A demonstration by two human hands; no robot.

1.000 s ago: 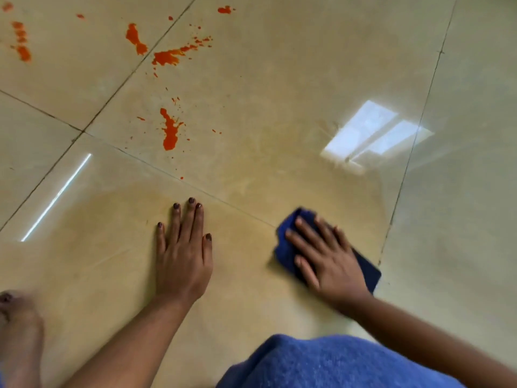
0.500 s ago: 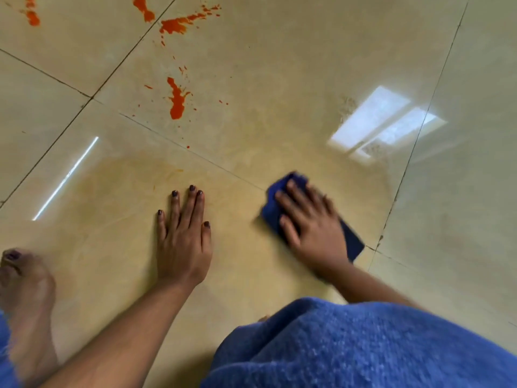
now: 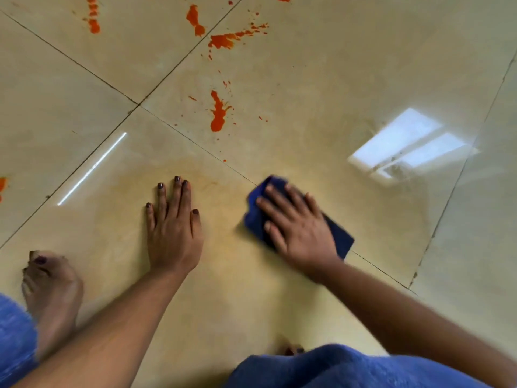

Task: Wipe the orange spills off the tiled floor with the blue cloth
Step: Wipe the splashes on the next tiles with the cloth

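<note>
The cloth (image 3: 340, 238), folded and dark blue, is pressed flat on the floor (image 3: 321, 79) under the right hand (image 3: 298, 229). In the head view, the only one given, the hand is laid over it with fingers spread and nearly straight, so nothing is pinched or wrapped; the cloth is simply held down by the palm. Its edges are blurred, so a wiping stroke is judged to be under way. Left of the cloth, the left hand (image 3: 173, 233) is planted flat on the tile, fingers straight, holding nothing.

Around the cloth and the left hand a faint yellowish film is seen on the tile, which suggests that this patch has been wiped but not fully cleaned. Beyond the cloth, past the grout line, a large spill (image 3: 217, 114) lies untouched, with small specks about it. Further from the cloth, more splashes (image 3: 223, 40) and a row of spots (image 3: 93, 16) are seen at the far edge, and one blot (image 3: 2, 186) at the far left. The task is judged to be well short of done: most of the spills are left.
</note>
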